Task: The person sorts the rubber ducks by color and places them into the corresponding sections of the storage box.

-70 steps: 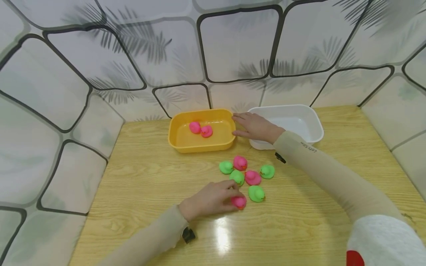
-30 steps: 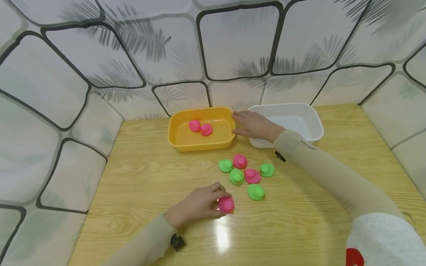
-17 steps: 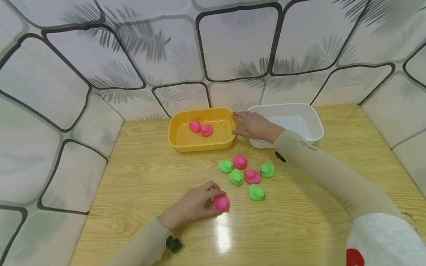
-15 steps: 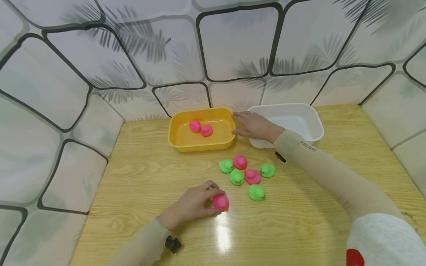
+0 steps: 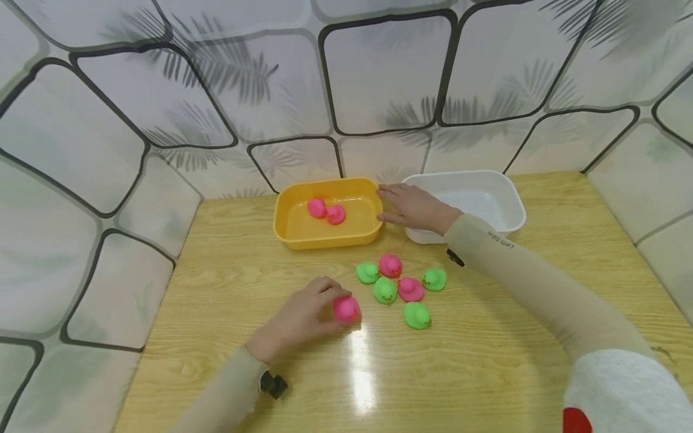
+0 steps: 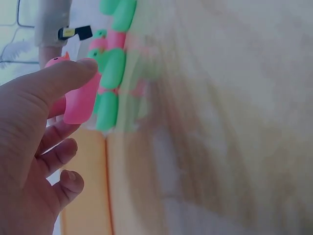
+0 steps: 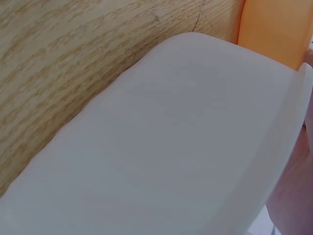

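Note:
My left hand (image 5: 300, 316) pinches a pink toy duck (image 5: 346, 309) between thumb and fingers, left of the group on the table. In the left wrist view the same duck (image 6: 82, 100) is held off the table. My right hand (image 5: 415, 207) lies over the left end of the white tray (image 5: 495, 207), its fingertips at the right rim of the yellow tray (image 5: 330, 243). Two pink ducks (image 5: 335, 214) sit inside the yellow tray. On the table are several green ducks (image 5: 417, 315) and two pink ducks (image 5: 411, 289), close together.
The wooden table (image 5: 233, 252) bears everything. A patterned cloth wall (image 5: 390, 78) rises behind the trays and along both sides. The white tray's wall (image 7: 171, 132) fills most of the right wrist view.
My left hand has taken hold of a pink duck beside the group and carried it left, then slightly up toward the yellow tray. The right hand stays where it was.

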### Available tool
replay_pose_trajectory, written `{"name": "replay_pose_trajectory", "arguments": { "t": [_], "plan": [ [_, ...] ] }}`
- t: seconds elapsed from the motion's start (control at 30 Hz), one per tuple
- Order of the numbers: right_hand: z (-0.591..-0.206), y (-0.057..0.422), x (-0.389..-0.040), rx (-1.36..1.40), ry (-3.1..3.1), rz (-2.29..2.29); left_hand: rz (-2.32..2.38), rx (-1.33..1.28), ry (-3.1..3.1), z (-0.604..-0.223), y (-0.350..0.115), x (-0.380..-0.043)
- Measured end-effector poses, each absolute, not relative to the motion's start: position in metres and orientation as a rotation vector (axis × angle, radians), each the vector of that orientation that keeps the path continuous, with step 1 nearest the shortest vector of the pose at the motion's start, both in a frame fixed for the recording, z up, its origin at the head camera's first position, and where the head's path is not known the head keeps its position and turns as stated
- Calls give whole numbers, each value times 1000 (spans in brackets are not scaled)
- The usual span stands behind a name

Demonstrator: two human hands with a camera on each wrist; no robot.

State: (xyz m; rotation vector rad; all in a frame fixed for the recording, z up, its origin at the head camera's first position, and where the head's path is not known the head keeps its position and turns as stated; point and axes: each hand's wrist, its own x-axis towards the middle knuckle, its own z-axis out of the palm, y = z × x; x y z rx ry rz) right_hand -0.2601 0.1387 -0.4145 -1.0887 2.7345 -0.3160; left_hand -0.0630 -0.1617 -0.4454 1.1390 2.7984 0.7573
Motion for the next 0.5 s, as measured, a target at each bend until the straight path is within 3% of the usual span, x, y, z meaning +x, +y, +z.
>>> {"name": "replay_pose_trajectory", "arguments": {
  "t": [0.5],
  "plan": [
    [-413, 140, -259, -1093, 2731, -337, 726, 1100, 2931, -429, -183, -107]
  ]
}}
